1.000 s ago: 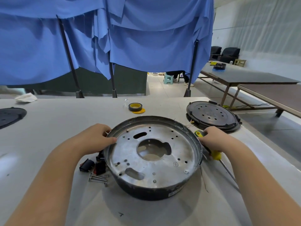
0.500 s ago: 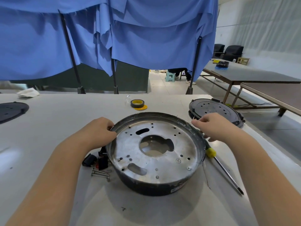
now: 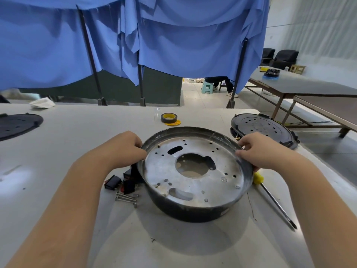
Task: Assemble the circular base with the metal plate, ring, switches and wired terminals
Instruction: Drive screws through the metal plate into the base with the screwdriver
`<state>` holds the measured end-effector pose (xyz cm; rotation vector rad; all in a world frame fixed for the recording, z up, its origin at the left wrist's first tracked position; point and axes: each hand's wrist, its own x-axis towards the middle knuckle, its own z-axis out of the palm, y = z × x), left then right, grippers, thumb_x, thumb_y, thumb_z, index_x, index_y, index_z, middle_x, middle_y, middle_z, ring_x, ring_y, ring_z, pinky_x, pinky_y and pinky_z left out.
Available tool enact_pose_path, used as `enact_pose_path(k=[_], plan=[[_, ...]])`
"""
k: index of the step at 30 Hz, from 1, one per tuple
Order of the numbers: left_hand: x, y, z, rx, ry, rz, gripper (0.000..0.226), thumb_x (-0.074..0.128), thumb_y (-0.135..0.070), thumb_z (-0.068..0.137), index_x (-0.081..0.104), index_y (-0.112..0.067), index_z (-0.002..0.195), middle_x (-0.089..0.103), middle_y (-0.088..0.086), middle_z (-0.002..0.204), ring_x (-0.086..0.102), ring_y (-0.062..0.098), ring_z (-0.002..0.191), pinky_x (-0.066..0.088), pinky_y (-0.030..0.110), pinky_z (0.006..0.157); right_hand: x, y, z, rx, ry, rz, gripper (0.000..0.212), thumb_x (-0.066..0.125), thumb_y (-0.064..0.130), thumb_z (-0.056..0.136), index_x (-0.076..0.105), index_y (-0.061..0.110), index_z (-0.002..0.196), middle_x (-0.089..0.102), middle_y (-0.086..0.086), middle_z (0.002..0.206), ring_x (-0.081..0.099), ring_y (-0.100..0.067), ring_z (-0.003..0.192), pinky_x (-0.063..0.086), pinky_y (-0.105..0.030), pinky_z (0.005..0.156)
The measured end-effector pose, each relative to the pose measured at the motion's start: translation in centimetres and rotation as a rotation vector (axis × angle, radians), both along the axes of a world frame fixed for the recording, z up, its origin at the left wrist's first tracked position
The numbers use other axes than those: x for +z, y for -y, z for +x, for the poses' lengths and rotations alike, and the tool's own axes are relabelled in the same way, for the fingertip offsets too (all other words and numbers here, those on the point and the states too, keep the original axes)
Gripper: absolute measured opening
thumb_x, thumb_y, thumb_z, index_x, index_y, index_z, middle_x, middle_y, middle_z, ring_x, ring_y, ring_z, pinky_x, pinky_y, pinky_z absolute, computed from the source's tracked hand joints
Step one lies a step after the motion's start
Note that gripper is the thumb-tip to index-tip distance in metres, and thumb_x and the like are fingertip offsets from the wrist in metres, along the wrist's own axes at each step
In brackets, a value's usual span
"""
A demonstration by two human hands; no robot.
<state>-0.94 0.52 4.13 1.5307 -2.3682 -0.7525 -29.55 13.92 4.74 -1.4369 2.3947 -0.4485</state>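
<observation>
A dark circular base stands on the white table before me, with a perforated metal plate seated inside it. My left hand grips the base's left rim, fingers curled over the edge. My right hand grips the right rim the same way. Black switches with red parts lie just left of the base, and long screws lie below them. A yellow-handled screwdriver rests on the table to the right of the base.
A black perforated disc lies at the back right, another black disc at the far left edge. A roll of tape sits behind the base. A white cloth lies far left. Blue curtains hang behind the table.
My right hand let go of the screwdriver, which now lies on the table, and moved up onto the base's right rim. The left hand stayed on the left rim.
</observation>
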Motion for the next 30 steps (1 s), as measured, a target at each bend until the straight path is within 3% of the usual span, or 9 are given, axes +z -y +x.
enact_pose_path(k=[3, 7, 11, 13, 18, 21, 25, 30], plan=[[0.2, 0.1, 0.0, -0.021, 0.010, 0.066, 0.023, 0.058, -0.014, 0.077, 0.063, 0.008, 0.080, 0.058, 0.014, 0.067, 0.052, 0.022, 0.063, 0.045, 0.034, 0.062, -0.5, 0.4, -0.5, -0.008, -0.072, -0.101, 0.013, 0.061, 0.027, 0.091, 0.063, 0.019, 0.101, 0.063, 0.002, 0.081, 0.062, -0.013, 0.066, 0.056, -0.033, 0.064], [0.7, -0.3, 0.2, -0.045, 0.028, 0.133, 0.023, 0.061, -0.017, 0.079, 0.065, 0.005, 0.077, 0.073, 0.011, 0.071, 0.072, 0.017, 0.067, 0.059, 0.035, 0.072, -1.2, 0.9, -0.9, -0.021, -0.119, -0.202, 0.017, 0.064, 0.030, 0.090, 0.066, 0.020, 0.103, 0.058, 0.008, 0.078, 0.052, -0.005, 0.070, 0.037, -0.023, 0.056], [1.3, -0.7, 0.4, -0.061, 0.054, 0.248, 0.017, 0.059, -0.014, 0.083, 0.065, -0.002, 0.072, 0.074, 0.004, 0.066, 0.073, 0.013, 0.065, 0.054, 0.022, 0.058, -1.6, 1.0, -0.8, -0.031, -0.129, -0.266, 0.013, 0.065, 0.031, 0.089, 0.067, 0.022, 0.098, 0.059, 0.008, 0.076, 0.053, -0.007, 0.069, 0.036, -0.023, 0.055], [1.6, -1.0, 0.5, -0.071, 0.073, 0.291, 0.018, 0.058, -0.014, 0.085, 0.066, -0.004, 0.073, 0.075, 0.002, 0.068, 0.073, 0.012, 0.067, 0.052, 0.018, 0.055, -1.7, 1.1, -0.7, -0.039, -0.139, -0.289, 0.012, 0.065, 0.031, 0.089, 0.066, 0.022, 0.097, 0.060, 0.010, 0.078, 0.055, -0.010, 0.073, 0.040, -0.026, 0.062], [2.1, -1.3, 0.7, -0.095, 0.134, 0.317, 0.024, 0.054, -0.024, 0.088, 0.072, -0.009, 0.080, 0.076, -0.004, 0.076, 0.073, 0.007, 0.072, 0.054, 0.027, 0.071, -1.1, 0.9, -0.3, -0.018, -0.149, -0.289, 0.015, 0.063, 0.031, 0.089, 0.066, 0.023, 0.101, 0.066, 0.004, 0.095, 0.059, -0.016, 0.088, 0.049, -0.033, 0.079], [2.2, -1.2, 0.9, -0.083, 0.133, 0.270, 0.027, 0.050, -0.026, 0.092, 0.073, -0.013, 0.085, 0.076, -0.007, 0.079, 0.072, 0.006, 0.076, 0.054, 0.030, 0.077, 0.3, 0.4, 0.9, 0.077, -0.163, -0.315, 0.018, 0.061, 0.035, 0.090, 0.063, 0.026, 0.106, 0.062, 0.008, 0.100, 0.058, -0.012, 0.090, 0.046, -0.027, 0.077], [2.3, -1.1, 1.2, -0.034, 0.076, 0.225, 0.029, 0.043, -0.021, 0.096, 0.070, -0.014, 0.091, 0.074, -0.003, 0.083, 0.071, 0.010, 0.079, 0.054, 0.031, 0.074, 2.5, -1.1, 5.2, 0.314, -0.010, -0.255, 0.011, 0.061, 0.044, 0.087, 0.065, 0.035, 0.092, 0.065, 0.018, 0.087, 0.061, 0.000, 0.078, 0.052, -0.019, 0.067], [2.4, -1.6, 0.7, -0.054, 0.070, 0.075, 0.030, 0.045, -0.020, 0.092, 0.067, -0.001, 0.097, 0.072, 0.016, 0.096, 0.067, 0.029, 0.084, 0.051, 0.033, 0.072, 3.9, -3.5, 11.6, 0.577, -0.034, -0.153, 0.017, 0.060, 0.051, 0.083, 0.065, 0.036, 0.088, 0.064, 0.022, 0.082, 0.058, 0.009, 0.078, 0.050, -0.016, 0.070]])
